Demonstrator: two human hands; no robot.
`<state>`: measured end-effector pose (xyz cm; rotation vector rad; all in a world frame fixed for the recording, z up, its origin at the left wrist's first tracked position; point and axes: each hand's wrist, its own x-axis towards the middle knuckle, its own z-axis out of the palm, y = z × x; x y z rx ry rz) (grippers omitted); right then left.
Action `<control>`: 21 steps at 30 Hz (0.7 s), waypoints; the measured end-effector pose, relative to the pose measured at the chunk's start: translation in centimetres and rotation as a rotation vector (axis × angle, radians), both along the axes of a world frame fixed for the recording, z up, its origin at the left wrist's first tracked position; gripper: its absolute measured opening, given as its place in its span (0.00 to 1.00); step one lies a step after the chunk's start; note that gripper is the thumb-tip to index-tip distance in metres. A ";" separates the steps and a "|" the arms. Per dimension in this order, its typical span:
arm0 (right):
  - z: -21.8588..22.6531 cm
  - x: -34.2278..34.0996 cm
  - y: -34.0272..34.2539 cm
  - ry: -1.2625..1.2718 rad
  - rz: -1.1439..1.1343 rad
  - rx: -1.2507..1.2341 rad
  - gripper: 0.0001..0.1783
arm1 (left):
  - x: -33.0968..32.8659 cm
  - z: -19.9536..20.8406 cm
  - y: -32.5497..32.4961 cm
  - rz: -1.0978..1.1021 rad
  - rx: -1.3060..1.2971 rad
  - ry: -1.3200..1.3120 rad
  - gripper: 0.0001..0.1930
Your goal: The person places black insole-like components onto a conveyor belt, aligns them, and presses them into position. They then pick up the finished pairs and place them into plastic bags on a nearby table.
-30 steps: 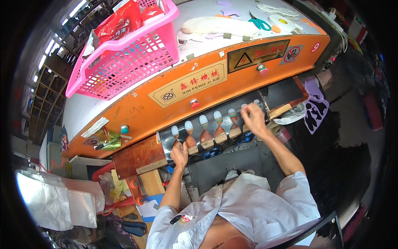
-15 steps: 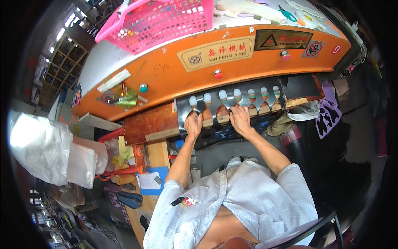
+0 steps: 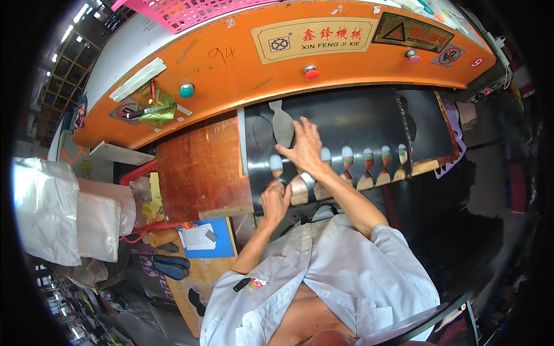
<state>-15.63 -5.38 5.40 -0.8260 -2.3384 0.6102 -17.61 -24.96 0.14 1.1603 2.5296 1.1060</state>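
Note:
A black sheet (image 3: 358, 115) lies on a red-brown board (image 3: 196, 167), with a row of sole-shaped cut-outs (image 3: 347, 158) along its near side. My left hand (image 3: 276, 202) grips the sheet's near edge, thumb and fingers bent beside the leftmost cut-outs. Farther in, my right hand (image 3: 307, 147) rests on the sheet, open with fingers spread. Next to its fingertips is a grey sole-shaped patch (image 3: 283, 126); whether it is a loose piece or an opening I cannot tell. A thin curved outline shows just left of that patch. My right forearm hides part of the row.
Behind the board rises an orange machine panel (image 3: 219, 75) with a green button (image 3: 186, 90) and red buttons (image 3: 311, 71). A pink basket (image 3: 190, 12) stands on top. Plastic bags (image 3: 46, 210) hang at left. A blue clipboard (image 3: 222, 245) lies on a side table.
My right hand has left the near edge and moved inward onto the sheet, its fingers spreading. My left hand stays at the edge. More of the sheet and board now shows before the orange panel.

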 end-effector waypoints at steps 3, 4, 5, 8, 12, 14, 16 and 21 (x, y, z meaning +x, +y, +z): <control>-0.8 -1.9 -2.0 -0.055 0.030 0.015 0.47 | 2.5 -0.4 -2.5 -0.007 -0.006 -0.026 0.20; -1.1 -1.6 -2.6 -0.092 0.003 -0.034 0.47 | 3.3 -0.7 -3.2 -0.001 0.009 0.001 0.20; -1.2 -0.8 -3.1 -0.095 -0.001 -0.072 0.46 | 4.1 -0.9 -3.9 0.001 0.008 0.034 0.20; -0.4 2.3 -2.2 0.020 0.077 -0.319 0.42 | 5.8 -1.6 -5.4 -0.004 0.047 0.084 0.19; 2.4 6.8 2.6 0.424 -0.051 -1.437 0.37 | 7.2 -2.4 -7.0 -0.004 0.039 0.040 0.17; 3.3 9.0 2.9 0.271 0.019 -1.084 0.36 | 7.5 -2.8 -7.6 -0.002 -0.004 0.065 0.16; 2.8 9.1 2.4 0.112 0.003 -0.426 0.38 | 7.5 -3.1 -7.7 -0.011 0.038 0.088 0.15; 0.5 7.6 -0.1 -0.043 -0.027 -0.172 0.38 | 6.7 -2.5 -6.6 -0.008 0.082 0.116 0.15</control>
